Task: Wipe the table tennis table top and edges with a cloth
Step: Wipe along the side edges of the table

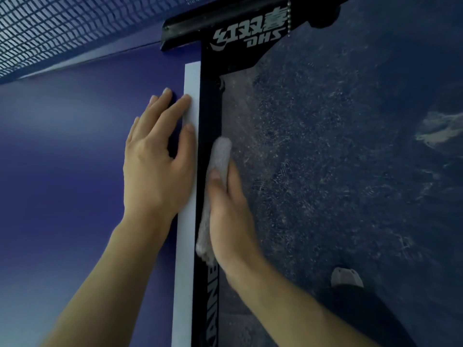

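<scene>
At centre frame the right hand (230, 216) pressed a folded pale cloth (215, 189) against the counter's black side edge (209, 116), its fingers wrapped around the cloth. The left hand (156, 156) lay flat and open on the blue counter (75, 159), fingertips on the white sideline (186, 246). I judged edge wiping was under way just below the net post (225, 41), with the edge toward the bottom of the frame possibly left; whether the top was wiped could not be told

cloth (217, 186): we see only its upper end and a strip along the black table edge (209, 121); the right hand (231, 216) covers the rest.
right fingers: hidden behind the cloth, so we cannot tell how they lie.
edge lettering (213, 304): cut off by the hand above and the frame below; we cannot read it whole.
net (62, 28): runs out past the top and left edges.
</scene>
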